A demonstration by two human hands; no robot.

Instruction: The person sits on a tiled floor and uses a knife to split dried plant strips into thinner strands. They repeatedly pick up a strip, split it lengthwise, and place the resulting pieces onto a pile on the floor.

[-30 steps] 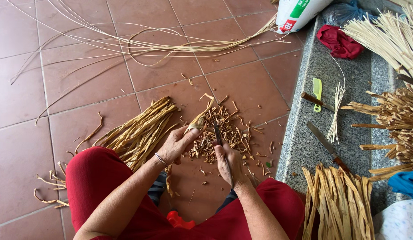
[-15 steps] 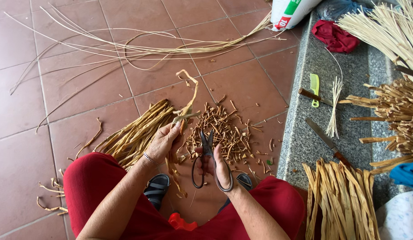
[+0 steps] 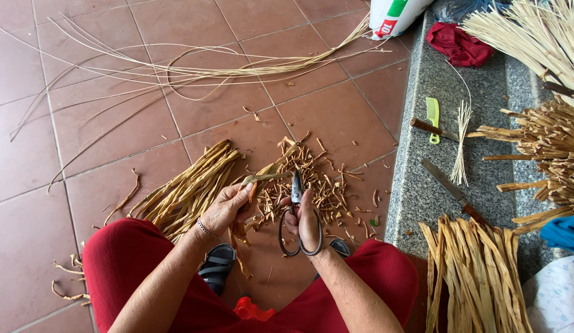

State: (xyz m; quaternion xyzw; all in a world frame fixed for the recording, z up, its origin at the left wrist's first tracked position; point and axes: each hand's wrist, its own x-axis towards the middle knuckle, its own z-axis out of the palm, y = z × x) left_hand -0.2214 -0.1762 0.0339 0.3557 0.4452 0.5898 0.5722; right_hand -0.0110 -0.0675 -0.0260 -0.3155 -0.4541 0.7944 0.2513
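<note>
The left hand (image 3: 228, 206) was curled tight around a dry strip (image 3: 262, 179), which stuck out to the right, its end right at the blades of the scissors (image 3: 297, 213). The right hand (image 3: 308, 222) was closed through the dark loop handles, the blades pointing up and away and nearly together, though how far apart they stood couldn't be told. Both hands hovered low over the tiled floor (image 3: 83, 154), just above a scatter of clippings (image 3: 318, 179). To the left of that lay a bundle of strips (image 3: 188, 185), fanned out beside the red-trousered knee. Long thin canes (image 3: 207, 68) trailed across the floor further out. On the right, a granite step (image 3: 423, 197) carried a knife (image 3: 450, 188), a green comb (image 3: 432, 117), a 2nd wooden-handled tool (image 3: 432, 129) and a thin bunch of fibres (image 3: 463, 145). More strips (image 3: 478, 271) were stacked at the step's near end, well apart from the hands.
</note>
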